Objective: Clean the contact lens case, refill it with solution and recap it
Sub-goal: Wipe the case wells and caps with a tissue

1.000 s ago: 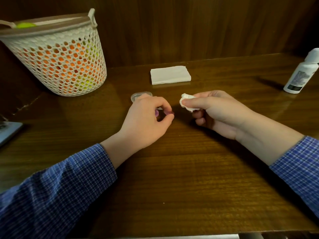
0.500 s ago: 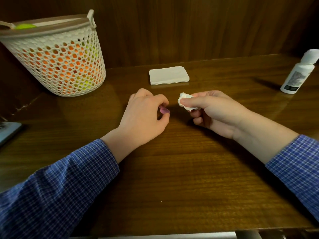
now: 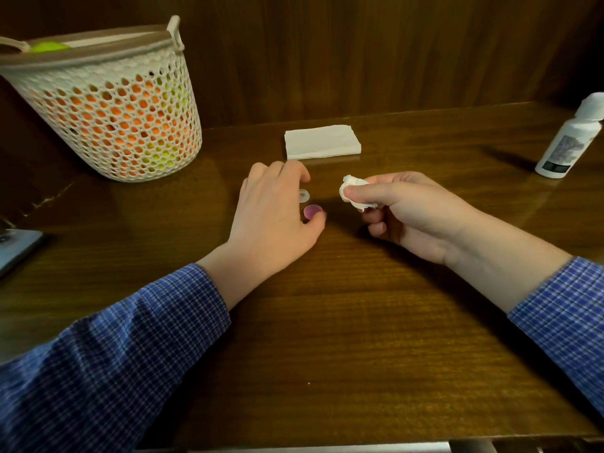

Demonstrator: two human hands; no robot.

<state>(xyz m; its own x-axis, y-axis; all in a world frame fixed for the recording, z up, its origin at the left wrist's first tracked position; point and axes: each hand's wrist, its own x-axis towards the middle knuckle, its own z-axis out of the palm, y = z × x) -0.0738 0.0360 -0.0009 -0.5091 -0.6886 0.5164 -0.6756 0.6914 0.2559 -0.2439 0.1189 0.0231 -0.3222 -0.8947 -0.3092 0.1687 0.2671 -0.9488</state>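
The wooden table point(image 3: 343, 338) carries a white perforated basket point(image 3: 111, 119) at far left, with orange and yellow-green balls showing through its holes. At far right stands a white solution bottle point(image 3: 568, 142); its grey label is too blurred to read. A folded stack of white tissues point(image 3: 322, 142) lies at the back centre. The left hand point(image 3: 277, 217) rests on the table, its fingers point(image 3: 294, 170) loosely curved over the clear contact lens case point(image 3: 304, 194), and whether they grip it cannot be told; the purple cap point(image 3: 312, 211) lies just beside the thumb. The right hand point(image 3: 411, 210) pinches a crumpled tissue wad point(image 3: 351, 188) between thumb and forefinger.
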